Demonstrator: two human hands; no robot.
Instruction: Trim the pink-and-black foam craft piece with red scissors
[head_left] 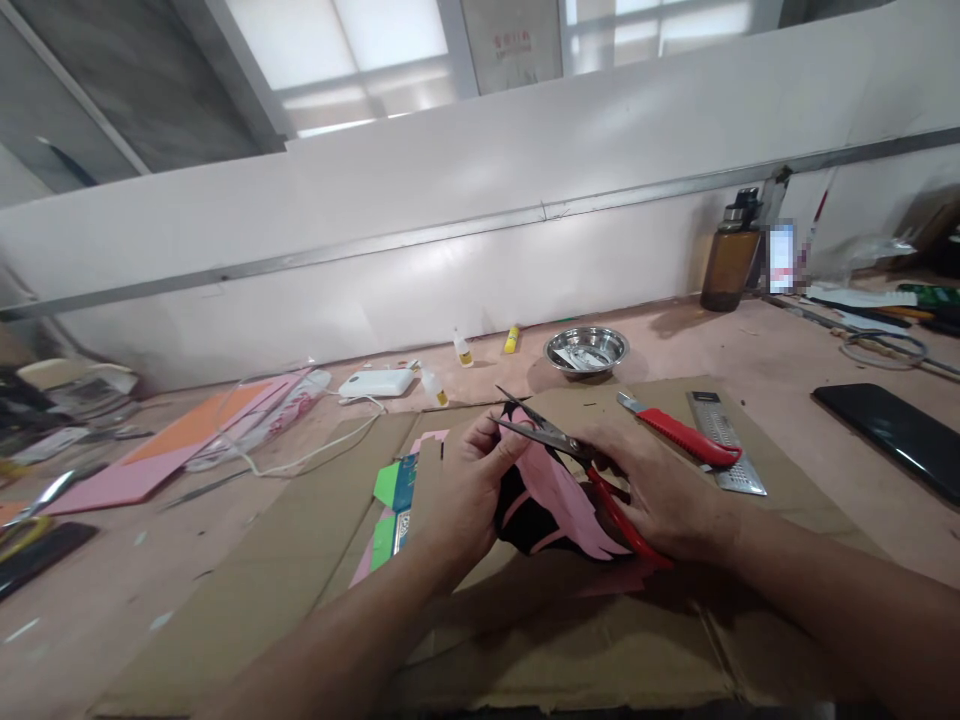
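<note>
My left hand [480, 485] is closed on a pink and black cut sheet [559, 490], pinching it near its upper edge. What the sheet is made of I cannot tell for sure. In my right hand [667, 490] is a pair of scissors with red handles [619, 520]. Their blades are parted and reach left across the top of the sheet, close to my left fingertips. Both hands are above a brown cardboard mat [300, 560]. Beside my left forearm lie green and blue printed pieces [391, 500] with pink edges.
Right of my hands lie a red utility knife [682, 430] and a steel ruler [724, 445]. Behind are a metal bowl [586, 350], small glue bottles [463, 350] and a white power bank [377, 383] with a cable. A black phone [892, 435] is far right; pink and orange sheets [202, 420] lie left.
</note>
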